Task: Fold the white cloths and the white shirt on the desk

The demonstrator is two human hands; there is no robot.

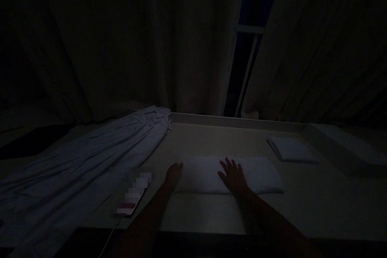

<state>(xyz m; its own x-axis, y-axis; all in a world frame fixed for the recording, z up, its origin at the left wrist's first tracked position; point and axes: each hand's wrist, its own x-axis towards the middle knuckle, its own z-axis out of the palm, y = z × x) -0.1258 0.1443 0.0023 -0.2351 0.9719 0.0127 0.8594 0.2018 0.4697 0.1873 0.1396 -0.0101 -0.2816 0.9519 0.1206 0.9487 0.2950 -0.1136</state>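
In the dim head view, a folded white cloth [202,175] lies as a long rectangle on the pale tabletop. At its left end is my left hand [174,174], fingers closed at the cloth's edge; their far side is hidden. My right hand [234,175] rests flat on top of the cloth near its middle, with the fingers spread. Further back on the right lies a smaller folded white cloth [292,150], touched by neither hand.
Loose, wrinkled white fabric [99,149] stretches across the left side. A phone-like device [136,195], partly blurred out, lies beside it with a cable [109,238] below. A pale box-like block [347,149] stands at right. Curtains [193,48] hang behind the table.
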